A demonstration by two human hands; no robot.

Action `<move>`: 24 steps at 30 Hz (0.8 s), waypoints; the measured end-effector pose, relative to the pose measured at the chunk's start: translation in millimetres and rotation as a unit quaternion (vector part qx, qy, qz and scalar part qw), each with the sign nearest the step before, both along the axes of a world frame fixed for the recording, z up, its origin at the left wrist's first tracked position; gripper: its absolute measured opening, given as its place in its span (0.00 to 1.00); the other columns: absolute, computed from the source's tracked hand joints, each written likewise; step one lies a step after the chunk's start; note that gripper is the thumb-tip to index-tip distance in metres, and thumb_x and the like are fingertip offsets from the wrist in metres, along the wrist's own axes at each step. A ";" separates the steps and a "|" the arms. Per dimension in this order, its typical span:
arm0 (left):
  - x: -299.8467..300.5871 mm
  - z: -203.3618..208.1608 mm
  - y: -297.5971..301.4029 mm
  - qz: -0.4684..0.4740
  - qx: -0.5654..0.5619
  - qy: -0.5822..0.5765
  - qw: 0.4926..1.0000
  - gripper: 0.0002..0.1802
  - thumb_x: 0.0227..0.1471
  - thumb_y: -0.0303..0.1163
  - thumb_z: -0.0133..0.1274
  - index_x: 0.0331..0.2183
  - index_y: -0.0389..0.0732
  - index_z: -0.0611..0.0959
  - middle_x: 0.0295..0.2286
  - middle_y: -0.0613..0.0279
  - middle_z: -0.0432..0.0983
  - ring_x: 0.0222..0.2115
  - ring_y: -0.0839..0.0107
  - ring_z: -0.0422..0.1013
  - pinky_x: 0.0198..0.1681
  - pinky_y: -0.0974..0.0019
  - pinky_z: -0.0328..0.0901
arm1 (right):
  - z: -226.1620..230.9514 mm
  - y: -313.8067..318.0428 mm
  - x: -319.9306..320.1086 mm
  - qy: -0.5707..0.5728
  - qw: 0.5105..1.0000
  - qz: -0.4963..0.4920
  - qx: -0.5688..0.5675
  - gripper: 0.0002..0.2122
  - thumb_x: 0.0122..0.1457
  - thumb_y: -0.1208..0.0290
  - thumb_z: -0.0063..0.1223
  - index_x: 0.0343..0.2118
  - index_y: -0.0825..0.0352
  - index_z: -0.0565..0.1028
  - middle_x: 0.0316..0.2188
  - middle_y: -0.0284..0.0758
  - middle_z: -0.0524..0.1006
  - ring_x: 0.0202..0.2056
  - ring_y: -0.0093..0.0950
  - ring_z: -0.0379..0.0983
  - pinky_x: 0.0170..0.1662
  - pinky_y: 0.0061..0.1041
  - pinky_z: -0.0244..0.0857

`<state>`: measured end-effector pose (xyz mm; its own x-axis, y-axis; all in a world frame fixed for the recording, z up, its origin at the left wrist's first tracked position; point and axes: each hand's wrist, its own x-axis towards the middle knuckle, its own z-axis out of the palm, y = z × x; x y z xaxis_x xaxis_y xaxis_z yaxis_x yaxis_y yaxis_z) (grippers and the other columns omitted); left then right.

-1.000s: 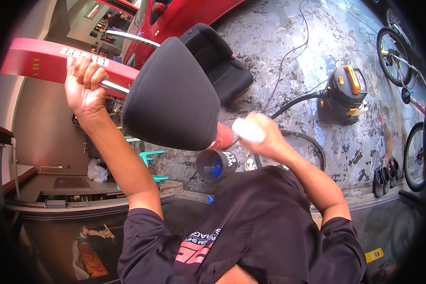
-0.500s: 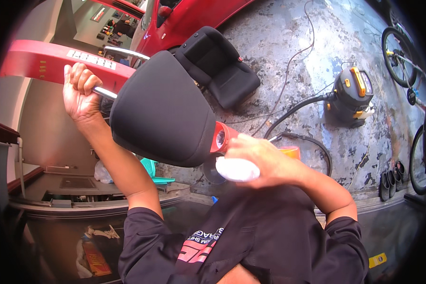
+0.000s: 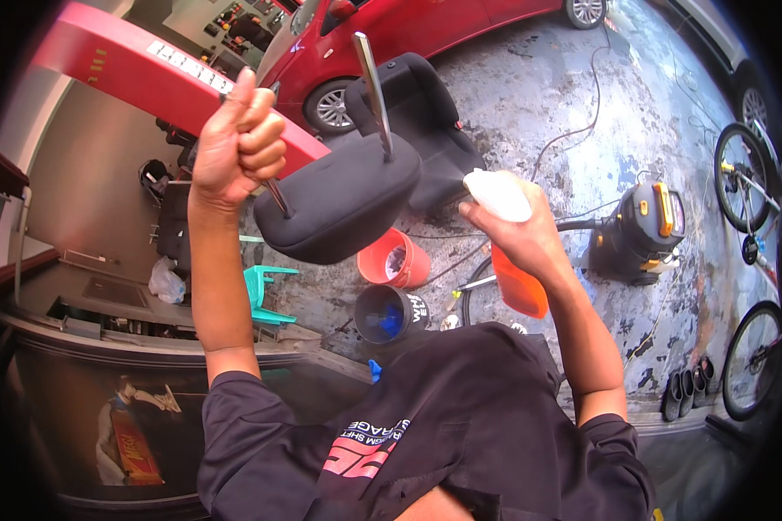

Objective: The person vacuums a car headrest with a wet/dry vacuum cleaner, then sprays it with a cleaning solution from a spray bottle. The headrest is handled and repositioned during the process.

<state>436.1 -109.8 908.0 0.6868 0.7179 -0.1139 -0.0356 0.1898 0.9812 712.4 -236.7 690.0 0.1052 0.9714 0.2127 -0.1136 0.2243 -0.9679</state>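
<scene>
A black fabric car headrest [image 3: 334, 204] hangs in front of me at the left of centre, its two metal posts pointing up and away. My left hand [image 3: 239, 148] is closed round one post, while the other post stands free. On the right, my right hand [image 3: 530, 239] grips a spray bottle with a white trigger head [image 3: 498, 195] and an orange body [image 3: 520, 285]. Its nozzle faces left toward the headrest, a short gap apart from it. My right fingers are partly hidden behind the white head.
Behind the headrest a black car seat [image 3: 434, 178] sits on the floor near a red car [image 3: 408, 33]. A red beam [image 3: 130, 56] crosses at left. Below are a red bucket [image 3: 415, 262], a dark bucket [image 3: 365, 323] and a teal stool [image 3: 261, 291]. A vacuum cleaner [image 3: 639, 230] stands right.
The headrest has tipped, so its posts now show and its broad face no longer faces me. My left hand has shifted right, and my right hand has risen to the right with the spray bottle.
</scene>
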 end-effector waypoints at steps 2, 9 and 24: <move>-3.7 -11.8 -1.9 0.018 0.030 0.064 0.997 0.31 0.73 0.57 0.38 0.20 0.53 0.58 0.12 0.78 0.48 0.11 0.85 0.41 0.13 0.75 0.37 | 2.7 -10.2 -5.7 -0.119 0.988 0.025 0.097 0.14 0.51 0.70 0.72 0.39 0.67 0.80 0.34 0.36 0.78 0.37 0.33 0.77 0.43 0.32 0.71; -28.3 -18.3 1.4 0.163 0.216 0.112 0.956 0.30 0.74 0.54 0.38 0.20 0.52 0.59 0.13 0.78 0.47 0.11 0.85 0.41 0.14 0.73 0.38 | -2.7 9.2 3.4 -0.126 0.990 0.056 -0.038 0.13 0.54 0.70 0.70 0.39 0.69 0.80 0.30 0.34 0.81 0.34 0.21 0.77 0.40 0.26 0.71; -136.4 10.7 22.7 0.349 0.443 -0.294 0.772 0.33 0.72 0.60 0.38 0.19 0.51 0.57 0.14 0.75 0.44 0.14 0.79 0.38 0.18 0.68 0.38 | 13.5 4.1 -47.9 -0.139 0.966 0.177 0.126 0.12 0.49 0.72 0.71 0.31 0.67 0.77 0.27 0.38 0.74 0.32 0.39 0.74 0.38 0.35 0.69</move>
<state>299.8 -87.1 918.6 -0.1564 0.5539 0.8178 -0.3133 -0.8130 0.4907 664.4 -232.6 703.5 -0.3191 0.8496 0.4200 0.0300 0.4520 -0.8915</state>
